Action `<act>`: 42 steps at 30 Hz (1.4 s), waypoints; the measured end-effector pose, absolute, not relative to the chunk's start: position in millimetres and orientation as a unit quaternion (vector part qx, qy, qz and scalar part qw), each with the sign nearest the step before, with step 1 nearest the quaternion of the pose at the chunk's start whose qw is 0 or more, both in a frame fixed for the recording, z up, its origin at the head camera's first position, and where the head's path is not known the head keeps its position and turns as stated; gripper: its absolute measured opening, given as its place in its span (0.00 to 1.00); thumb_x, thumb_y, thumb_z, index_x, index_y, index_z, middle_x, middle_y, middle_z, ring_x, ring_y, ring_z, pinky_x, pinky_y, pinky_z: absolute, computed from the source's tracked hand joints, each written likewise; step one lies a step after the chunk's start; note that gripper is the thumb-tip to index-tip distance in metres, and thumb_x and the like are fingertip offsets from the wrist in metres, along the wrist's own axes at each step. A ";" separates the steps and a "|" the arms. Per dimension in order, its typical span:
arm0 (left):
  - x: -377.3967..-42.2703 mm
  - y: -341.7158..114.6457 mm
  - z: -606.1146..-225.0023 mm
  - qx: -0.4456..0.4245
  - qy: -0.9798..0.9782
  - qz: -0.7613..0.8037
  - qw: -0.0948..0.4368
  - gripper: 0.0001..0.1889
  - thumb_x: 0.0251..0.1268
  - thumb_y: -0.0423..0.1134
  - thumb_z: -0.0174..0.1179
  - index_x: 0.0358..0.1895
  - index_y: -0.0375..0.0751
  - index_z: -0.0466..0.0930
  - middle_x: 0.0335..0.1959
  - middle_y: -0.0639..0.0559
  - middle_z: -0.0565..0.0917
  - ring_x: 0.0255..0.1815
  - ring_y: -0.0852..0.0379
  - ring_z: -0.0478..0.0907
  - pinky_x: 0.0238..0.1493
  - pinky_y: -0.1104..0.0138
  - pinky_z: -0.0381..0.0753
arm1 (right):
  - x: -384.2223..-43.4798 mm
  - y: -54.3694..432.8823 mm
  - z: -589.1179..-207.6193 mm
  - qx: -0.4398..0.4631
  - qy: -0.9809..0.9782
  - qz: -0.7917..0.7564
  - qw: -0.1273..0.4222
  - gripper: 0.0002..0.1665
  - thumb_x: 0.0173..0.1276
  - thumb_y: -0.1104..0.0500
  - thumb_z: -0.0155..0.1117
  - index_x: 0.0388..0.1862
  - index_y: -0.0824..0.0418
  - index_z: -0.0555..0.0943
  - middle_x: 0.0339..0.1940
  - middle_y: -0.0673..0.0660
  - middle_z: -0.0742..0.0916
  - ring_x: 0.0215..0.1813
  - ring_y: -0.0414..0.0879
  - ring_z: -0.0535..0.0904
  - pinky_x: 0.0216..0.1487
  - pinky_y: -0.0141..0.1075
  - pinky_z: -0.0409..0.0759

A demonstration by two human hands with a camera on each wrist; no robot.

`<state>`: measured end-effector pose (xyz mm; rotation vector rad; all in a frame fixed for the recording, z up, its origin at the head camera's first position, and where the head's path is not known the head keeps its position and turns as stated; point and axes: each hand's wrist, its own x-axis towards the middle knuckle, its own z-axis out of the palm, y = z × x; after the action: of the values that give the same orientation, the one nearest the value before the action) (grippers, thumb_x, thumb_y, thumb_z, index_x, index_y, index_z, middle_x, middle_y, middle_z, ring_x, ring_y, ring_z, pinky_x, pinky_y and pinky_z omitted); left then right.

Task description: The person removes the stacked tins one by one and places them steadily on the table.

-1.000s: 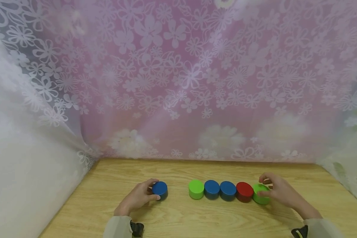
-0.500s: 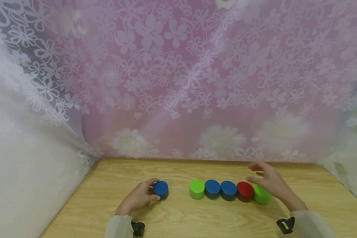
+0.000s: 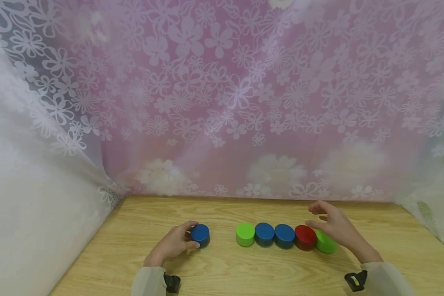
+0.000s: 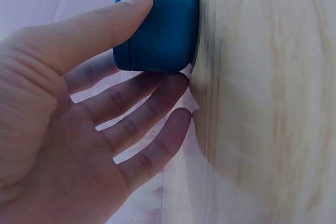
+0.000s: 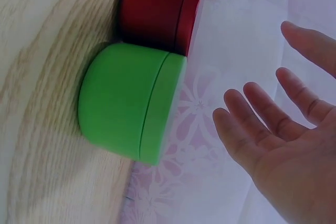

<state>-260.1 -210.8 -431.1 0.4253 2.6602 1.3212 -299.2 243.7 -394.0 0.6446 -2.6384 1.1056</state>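
Note:
At the left of the wooden table, my left hand point(image 3: 174, 243) grips a round blue lidded tin point(image 3: 200, 235). Its thumb lies on the tin's near side and fingers on the far side, as the left wrist view shows, with the tin's base at the tabletop. Over the right end of a row of tins hovers my right hand point(image 3: 336, 228), fingers loosely bent and holding nothing. Below it are a green tin point(image 5: 123, 103), partly hidden by the hand in the head view, and a red tin point(image 3: 305, 237) right beside it.
The row continues leftward with two blue tins, the nearer-to-red one point(image 3: 284, 236) and its neighbour point(image 3: 264, 234), then another green tin point(image 3: 245, 234). A gap separates this row from the held tin. Flowered curtain point(image 3: 222, 102) hangs along the table's back edge, with pale cloth at both sides.
My right hand has let go of the rightmost green tin and moved up and left above it, then stayed there. My left hand keeps its grip on the blue tin.

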 end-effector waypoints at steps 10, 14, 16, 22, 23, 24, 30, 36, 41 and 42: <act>-263.0 -207.0 -428.0 0.153 0.889 0.427 0.062 0.33 0.64 0.31 0.70 0.70 0.27 0.68 0.57 0.32 0.80 0.51 0.41 0.82 0.50 0.51 0.84 | -297.3 256.8 -393.2 0.207 -0.902 0.370 0.085 0.20 0.65 0.64 0.73 0.51 0.73 0.78 0.50 0.68 0.83 0.53 0.70 0.79 0.54 0.63 0.79; -263.4 -204.6 -425.0 0.158 0.891 0.421 0.060 0.33 0.63 0.30 0.71 0.70 0.25 0.68 0.56 0.32 0.81 0.51 0.40 0.83 0.50 0.50 0.84 | -298.2 260.1 -394.4 0.206 -0.901 0.372 0.086 0.20 0.66 0.64 0.73 0.51 0.73 0.78 0.50 0.68 0.84 0.53 0.70 0.80 0.53 0.62 0.80; -263.8 -202.2 -424.0 0.160 0.891 0.421 0.061 0.33 0.63 0.30 0.71 0.69 0.25 0.68 0.55 0.32 0.81 0.50 0.40 0.83 0.50 0.50 0.84 | -298.9 261.2 -396.1 0.209 -0.899 0.375 0.090 0.20 0.65 0.65 0.73 0.50 0.74 0.78 0.49 0.69 0.84 0.52 0.70 0.80 0.52 0.61 0.81; -265.4 -190.9 -424.7 0.172 0.886 0.424 0.071 0.33 0.62 0.28 0.71 0.69 0.23 0.68 0.54 0.33 0.82 0.49 0.41 0.83 0.47 0.52 0.84 | -296.8 262.5 -402.4 0.198 -0.898 0.382 0.092 0.19 0.64 0.66 0.74 0.49 0.74 0.78 0.48 0.68 0.84 0.51 0.69 0.81 0.51 0.58 0.82; -265.9 -188.8 -425.2 0.174 0.887 0.422 0.071 0.33 0.62 0.28 0.71 0.69 0.24 0.68 0.53 0.33 0.82 0.49 0.42 0.83 0.47 0.53 0.84 | -296.6 262.7 -402.8 0.198 -0.898 0.381 0.093 0.19 0.64 0.66 0.74 0.50 0.74 0.78 0.48 0.68 0.84 0.51 0.69 0.81 0.51 0.58 0.82; -266.2 -186.5 -425.4 0.174 0.888 0.420 0.070 0.33 0.62 0.28 0.71 0.69 0.24 0.68 0.54 0.33 0.82 0.49 0.42 0.83 0.48 0.52 0.84 | -296.6 263.0 -403.0 0.200 -0.898 0.381 0.094 0.19 0.64 0.67 0.73 0.50 0.75 0.78 0.48 0.68 0.84 0.51 0.69 0.81 0.51 0.58 0.82; -269.1 -172.8 -424.9 0.190 0.885 0.419 0.065 0.32 0.62 0.27 0.71 0.68 0.24 0.69 0.55 0.31 0.81 0.50 0.39 0.83 0.50 0.49 0.83 | -296.2 264.1 -401.2 0.201 -0.897 0.383 0.096 0.19 0.64 0.66 0.73 0.50 0.74 0.78 0.49 0.69 0.84 0.51 0.70 0.80 0.51 0.60 0.81; -274.2 -158.2 -427.5 0.196 0.885 0.418 0.067 0.33 0.63 0.28 0.70 0.70 0.26 0.69 0.55 0.33 0.81 0.50 0.42 0.82 0.49 0.54 0.84 | -296.7 266.5 -401.4 0.206 -0.896 0.381 0.096 0.19 0.65 0.66 0.73 0.50 0.74 0.78 0.49 0.69 0.84 0.51 0.68 0.80 0.52 0.59 0.81; -277.8 -149.0 -430.1 0.193 0.883 0.421 0.076 0.34 0.64 0.29 0.70 0.72 0.28 0.67 0.55 0.35 0.81 0.49 0.44 0.82 0.46 0.56 0.83 | -296.5 266.5 -399.9 0.208 -0.896 0.379 0.103 0.19 0.64 0.66 0.73 0.50 0.74 0.78 0.48 0.68 0.84 0.51 0.67 0.81 0.51 0.58 0.82; -277.9 -148.3 -430.5 0.191 0.884 0.420 0.076 0.34 0.64 0.29 0.70 0.72 0.28 0.67 0.55 0.36 0.81 0.49 0.44 0.82 0.46 0.56 0.83 | -296.8 266.3 -399.8 0.207 -0.896 0.380 0.102 0.19 0.64 0.66 0.73 0.50 0.74 0.78 0.48 0.68 0.84 0.51 0.67 0.81 0.51 0.57 0.82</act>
<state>-277.9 -148.3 -430.5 0.5729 2.6492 1.2599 -296.8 266.3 -399.8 0.6126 -2.6448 1.1218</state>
